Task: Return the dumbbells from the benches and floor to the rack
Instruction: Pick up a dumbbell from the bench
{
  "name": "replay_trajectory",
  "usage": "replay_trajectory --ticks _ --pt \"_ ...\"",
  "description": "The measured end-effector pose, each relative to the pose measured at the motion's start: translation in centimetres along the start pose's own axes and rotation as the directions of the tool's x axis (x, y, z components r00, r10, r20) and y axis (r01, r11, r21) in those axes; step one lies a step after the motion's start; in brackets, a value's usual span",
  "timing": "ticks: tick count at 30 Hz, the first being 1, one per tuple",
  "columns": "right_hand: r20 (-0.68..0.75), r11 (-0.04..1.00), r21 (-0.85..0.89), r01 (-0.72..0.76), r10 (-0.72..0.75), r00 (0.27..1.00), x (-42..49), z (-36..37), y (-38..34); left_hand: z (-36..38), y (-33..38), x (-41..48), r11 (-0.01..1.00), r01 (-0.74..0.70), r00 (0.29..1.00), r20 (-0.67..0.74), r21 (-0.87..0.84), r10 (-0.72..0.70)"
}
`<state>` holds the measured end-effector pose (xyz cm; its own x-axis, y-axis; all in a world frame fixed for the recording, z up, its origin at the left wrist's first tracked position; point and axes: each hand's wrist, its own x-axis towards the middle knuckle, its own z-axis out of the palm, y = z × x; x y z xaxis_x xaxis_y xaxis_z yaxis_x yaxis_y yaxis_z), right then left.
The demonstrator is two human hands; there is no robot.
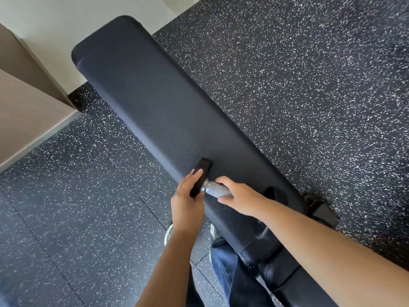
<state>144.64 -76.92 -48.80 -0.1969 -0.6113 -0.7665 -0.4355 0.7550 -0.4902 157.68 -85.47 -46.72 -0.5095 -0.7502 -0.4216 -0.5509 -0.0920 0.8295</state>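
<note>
Two bare forearms, the right and the left, reach forward over blue jeans and a pale shoe planted beside the bench. The right hand is curled over the silver handle of a dumbbell, fingers on the far side and thumb on the near side, probably because the handle is the natural place to take the load. The left hand lies with fairly straight fingers against the outer face of the black end weight, likely steadying that end so the dumbbell does not roll or tip as it comes up. The dumbbell lies on the dark padded bench, close to its near edge, with its other end hidden behind the right hand. It looks gripped but not yet lifted (I cannot tell if it is clear of the padding). The bench runs away towards a pale wall across a speckled rubber floor. No rack is in view, so carrying it there remains to be done
</note>
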Motion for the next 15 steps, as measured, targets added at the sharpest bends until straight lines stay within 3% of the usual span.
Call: replay_trajectory --ticks 6,15 --pt "-0.001 0.995 0.064 -0.077 0.077 0.997 -3.8 1.5 -1.4 -1.5 1.1 -0.1 0.992 0.083 0.991 0.108 -0.092 -0.073" --pt "0.029 0.989 0.111 -0.102 0.099 0.995 -13.1 -2.7 -6.3 -4.8 9.1 -2.1 0.971 -0.104 0.960 0.232 -0.216 0.155"
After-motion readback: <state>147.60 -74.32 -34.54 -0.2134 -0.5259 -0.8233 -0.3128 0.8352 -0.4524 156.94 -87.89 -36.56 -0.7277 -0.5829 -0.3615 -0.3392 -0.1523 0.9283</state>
